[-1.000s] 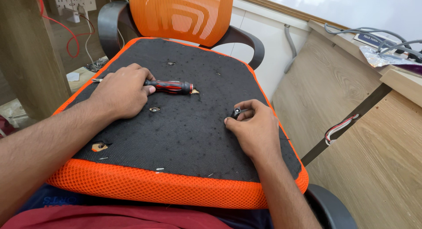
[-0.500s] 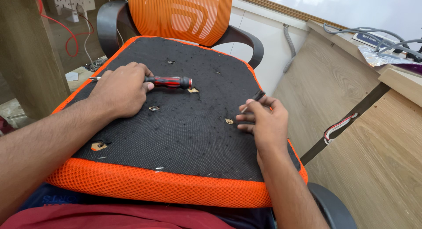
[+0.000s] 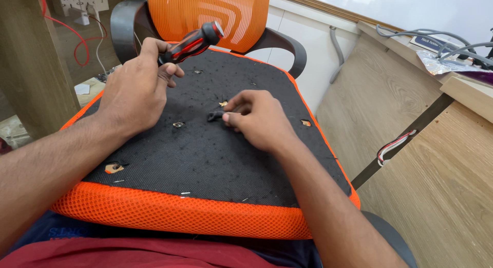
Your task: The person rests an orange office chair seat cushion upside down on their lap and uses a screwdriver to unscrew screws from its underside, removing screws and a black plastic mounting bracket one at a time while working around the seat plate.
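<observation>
Here, the left hand point(image 3: 134, 90) is clamped on a red-and-black screwdriver point(image 3: 191, 43), raised above the upturned black seat base point(image 3: 215, 155). The right hand point(image 3: 262, 119) pinches a small black bolt point(image 3: 214, 115) resting on the base, near a screw hole point(image 3: 178, 124).

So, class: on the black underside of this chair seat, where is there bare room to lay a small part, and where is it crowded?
Bare: the seat near the orange rim, between both forearms, and the far right corner. Crowded: the middle, where the right hand pinches a dark bolt, and far left under the left hand and screwdriver.
</observation>
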